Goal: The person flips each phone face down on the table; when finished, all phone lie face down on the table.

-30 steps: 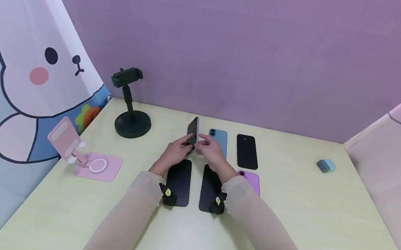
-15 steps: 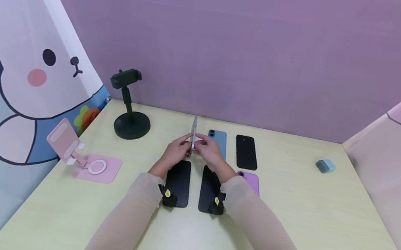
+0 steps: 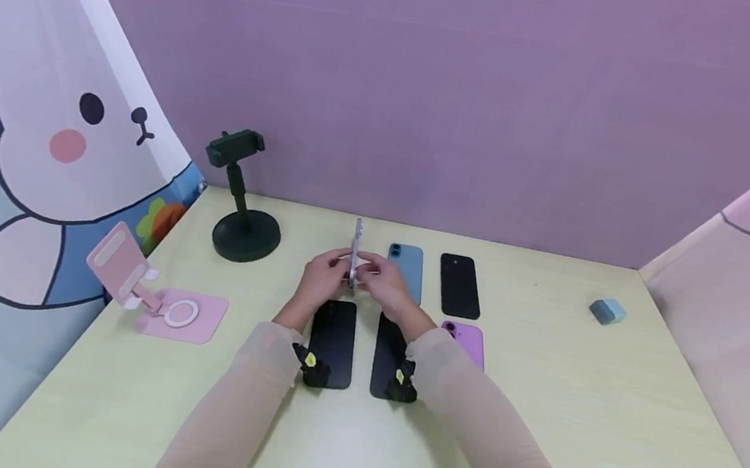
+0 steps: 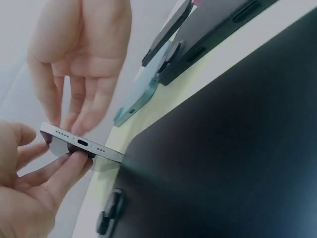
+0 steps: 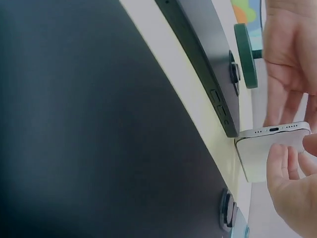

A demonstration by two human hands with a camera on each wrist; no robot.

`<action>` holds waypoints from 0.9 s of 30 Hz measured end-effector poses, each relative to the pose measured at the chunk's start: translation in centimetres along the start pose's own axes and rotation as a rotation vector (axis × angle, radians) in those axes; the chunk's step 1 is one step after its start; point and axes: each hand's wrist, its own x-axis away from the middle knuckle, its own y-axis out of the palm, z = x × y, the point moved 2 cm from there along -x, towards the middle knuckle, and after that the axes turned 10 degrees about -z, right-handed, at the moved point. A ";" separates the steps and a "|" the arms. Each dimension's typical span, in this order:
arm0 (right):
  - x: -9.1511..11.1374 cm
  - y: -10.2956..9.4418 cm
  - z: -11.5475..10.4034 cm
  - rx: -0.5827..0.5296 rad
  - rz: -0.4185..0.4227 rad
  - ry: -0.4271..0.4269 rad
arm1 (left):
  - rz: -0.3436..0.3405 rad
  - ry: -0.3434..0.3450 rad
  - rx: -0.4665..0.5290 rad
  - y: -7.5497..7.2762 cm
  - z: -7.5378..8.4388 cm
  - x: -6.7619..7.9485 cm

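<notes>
Both hands hold a phone with a pale edge (image 3: 357,233) upright and nearly edge-on, over the far side of the table. My left hand (image 3: 321,280) grips it from the left and my right hand (image 3: 387,286) from the right, fingers bent at its lower part. In the left wrist view the bottom edge of the phone (image 4: 69,136) shows a charging port and speaker holes. The right wrist view shows a whitish face of the phone (image 5: 255,153), with fingertips against it. Just below the hands lie two black phones, left (image 3: 332,345) and right (image 3: 389,351), the latter partly under the right wrist.
A blue phone (image 3: 413,261), a black phone (image 3: 460,286) and a purple phone (image 3: 472,341) lie to the right. Left stand a dark green phone holder (image 3: 244,234) and a pink folding stand (image 3: 202,315). A small blue block (image 3: 608,311) sits far right.
The held phone has turned from showing its dark face to nearly edge-on. It and both hands have shifted slightly left.
</notes>
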 end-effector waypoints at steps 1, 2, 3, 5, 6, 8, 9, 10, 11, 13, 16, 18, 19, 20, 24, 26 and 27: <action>0.0 0.1 0.1 0.017 -0.006 0.000 | 0.003 0.008 -0.004 -0.1 0.0 0.0; -0.1 0.2 0.1 0.031 -0.009 0.003 | 0.004 0.014 -0.015 -0.3 0.1 0.0; -0.1 0.3 0.2 0.041 -0.012 0.007 | 0.001 0.019 -0.026 -0.4 0.1 0.0; -0.2 0.4 0.5 0.061 -0.012 0.023 | -0.001 0.026 -0.052 -0.6 0.1 0.1; -0.3 0.4 0.6 0.074 -0.012 0.034 | 0.006 0.027 -0.075 -0.7 0.1 0.1; -0.4 0.5 0.9 0.092 -0.010 0.062 | 0.023 0.027 -0.114 -1.0 0.0 0.1; -0.5 0.5 1.0 0.100 -0.007 0.074 | 0.031 0.027 -0.129 -1.2 0.0 0.1; -0.5 0.5 1.1 0.110 -0.002 0.087 | 0.040 0.026 -0.148 -1.4 -0.1 0.1; -0.6 0.5 1.2 0.125 0.003 0.100 | 0.048 0.024 -0.163 -1.5 -0.2 0.1; -0.7 0.6 1.2 0.161 0.010 0.127 | 0.060 0.013 -0.196 -1.9 -0.4 0.2; -0.8 0.8 1.2 0.231 0.014 0.169 | 0.063 -0.009 -0.231 -2.4 -0.9 0.4; -0.9 0.9 1.3 0.284 0.014 0.184 | 0.061 -0.027 -0.248 -2.7 -1.2 0.4; -1.0 1.0 1.3 0.311 0.015 0.188 | 0.058 -0.036 -0.256 -2.7 -1.3 0.4; -1.1 1.0 1.4 0.338 0.018 0.190 | 0.054 -0.042 -0.263 -2.8 -1.4 0.4; -1.4 1.0 1.5 0.415 0.032 0.190 | 0.033 -0.069 -0.287 -2.8 -1.7 0.2; -1.5 1.1 1.5 0.436 0.037 0.192 | 0.021 -0.078 -0.290 -2.9 -1.8 0.1; -1.5 1.2 1.4 0.444 0.038 0.193 | 0.015 -0.081 -0.291 -2.9 -1.9 0.1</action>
